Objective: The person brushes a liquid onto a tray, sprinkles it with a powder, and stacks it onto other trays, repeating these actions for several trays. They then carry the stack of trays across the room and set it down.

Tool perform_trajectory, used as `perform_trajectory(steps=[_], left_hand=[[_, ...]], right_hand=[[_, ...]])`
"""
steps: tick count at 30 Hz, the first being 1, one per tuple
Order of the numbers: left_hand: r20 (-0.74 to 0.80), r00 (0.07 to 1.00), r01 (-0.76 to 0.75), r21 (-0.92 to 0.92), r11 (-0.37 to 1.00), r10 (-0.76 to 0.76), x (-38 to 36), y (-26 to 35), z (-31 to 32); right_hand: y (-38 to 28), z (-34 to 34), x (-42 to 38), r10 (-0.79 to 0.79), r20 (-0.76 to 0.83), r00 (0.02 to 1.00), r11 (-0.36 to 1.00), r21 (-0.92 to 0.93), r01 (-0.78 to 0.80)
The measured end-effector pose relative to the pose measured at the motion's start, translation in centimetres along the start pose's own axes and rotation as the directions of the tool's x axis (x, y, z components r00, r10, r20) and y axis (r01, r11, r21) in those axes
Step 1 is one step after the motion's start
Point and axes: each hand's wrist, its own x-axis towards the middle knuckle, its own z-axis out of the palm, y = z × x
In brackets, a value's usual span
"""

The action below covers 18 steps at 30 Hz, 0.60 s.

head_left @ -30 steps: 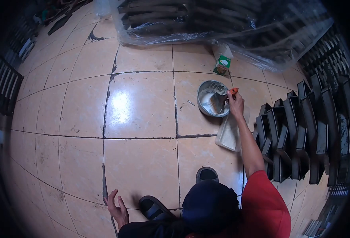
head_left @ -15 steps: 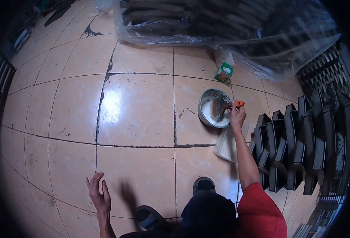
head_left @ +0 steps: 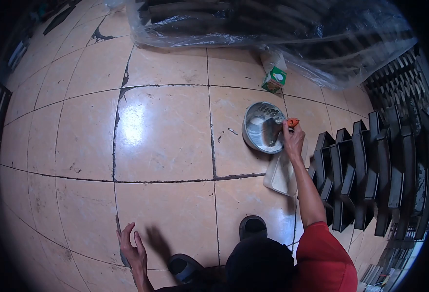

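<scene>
My right hand (head_left: 294, 137) is closed around the orange handle of a wide brush (head_left: 271, 131). The bristles reach down into a round bowl (head_left: 247, 138) with a whitish mix inside. Below the bowl, partly behind my right forearm, a pale plastic tray (head_left: 278, 176) lies on the tiles. At the lower left my left hand (head_left: 133, 245) hangs above the floor with its fingers apart and nothing in it.
A green and white box (head_left: 274, 80) stands beyond the bowl. Clear plastic sheeting (head_left: 185, 40) covers dark stacked pieces at the top. Dark angular metal pieces (head_left: 355, 170) are stacked at the right. My sandals (head_left: 252, 227) rest on the tiled floor.
The brush has shifted within the bowl, its bristles now less exposed. My left hand has moved slightly right and down. The whole view has shifted a little.
</scene>
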Motion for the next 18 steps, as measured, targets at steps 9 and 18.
perform_trajectory(steps=[9, 18], left_hand=[[0.034, 0.996, -0.082, 0.003, 0.997, 0.082, -1.7, 2.9, -0.2], [0.053, 0.985, -0.164, 0.031, 0.986, 0.163, -2.4, 3.4, -0.7]], right_hand=[[1.0, 0.3, -0.4, 0.072, 0.172, 0.982, 0.969, 0.222, -0.110], [2.3, -2.4, -0.2, 0.111, -0.047, 0.993, 0.981, 0.166, -0.101]])
